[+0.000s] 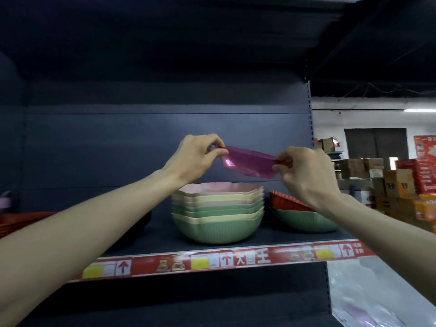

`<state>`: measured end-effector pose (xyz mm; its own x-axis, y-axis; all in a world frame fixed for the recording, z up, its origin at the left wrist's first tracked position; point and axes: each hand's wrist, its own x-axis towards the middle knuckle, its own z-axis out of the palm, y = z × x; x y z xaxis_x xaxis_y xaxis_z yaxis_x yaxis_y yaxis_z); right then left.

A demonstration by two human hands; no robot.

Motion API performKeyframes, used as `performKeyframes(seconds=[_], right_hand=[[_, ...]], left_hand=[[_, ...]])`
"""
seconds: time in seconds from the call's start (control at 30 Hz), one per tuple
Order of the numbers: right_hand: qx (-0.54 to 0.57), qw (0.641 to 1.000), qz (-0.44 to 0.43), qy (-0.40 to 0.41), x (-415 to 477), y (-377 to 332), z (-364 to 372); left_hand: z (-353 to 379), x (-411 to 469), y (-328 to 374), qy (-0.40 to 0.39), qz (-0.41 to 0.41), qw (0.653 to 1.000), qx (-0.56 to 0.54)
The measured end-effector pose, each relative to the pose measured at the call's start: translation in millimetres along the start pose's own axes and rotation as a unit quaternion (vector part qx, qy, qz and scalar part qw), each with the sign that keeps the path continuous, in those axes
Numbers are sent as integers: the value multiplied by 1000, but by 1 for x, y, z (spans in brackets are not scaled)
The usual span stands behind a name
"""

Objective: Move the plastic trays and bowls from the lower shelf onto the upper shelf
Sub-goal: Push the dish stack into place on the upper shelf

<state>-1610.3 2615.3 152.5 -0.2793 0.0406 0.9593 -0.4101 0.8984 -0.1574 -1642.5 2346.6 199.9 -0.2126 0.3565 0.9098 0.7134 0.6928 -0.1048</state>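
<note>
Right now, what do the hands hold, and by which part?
Both hold one magenta bowl: left hand pinches its left rim, right hand its right rim.

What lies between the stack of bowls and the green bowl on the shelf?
Head view: only bare shelf between stack of bowls and green bowl.

Of the person only two arms show: the left forearm [94, 220] and the right forearm [377, 223], both slender, smooth and bare from the picture's edge to the wrist. The left hand [195, 156] and the right hand [306, 173] are bare as well, with long, slim fingers [212, 140]. Tendons and knuckles stand out as faint ridges on the back of the right hand.
</note>
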Motion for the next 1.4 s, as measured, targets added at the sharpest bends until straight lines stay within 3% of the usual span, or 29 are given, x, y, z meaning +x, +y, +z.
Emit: performKeyframes(seconds=[0.47, 0.83, 1.4], right_hand=[[100, 990, -95, -26, 1, -144, 58], [125, 980, -112, -109, -22, -246, 115], [171, 953, -99, -231, -59, -270, 166]], left_hand=[[-134, -90, -72, 54, -26, 996, 63], [-201, -177, -123, 102, -77, 983, 132], [-197, -253, -151, 92, -154, 974, 137]])
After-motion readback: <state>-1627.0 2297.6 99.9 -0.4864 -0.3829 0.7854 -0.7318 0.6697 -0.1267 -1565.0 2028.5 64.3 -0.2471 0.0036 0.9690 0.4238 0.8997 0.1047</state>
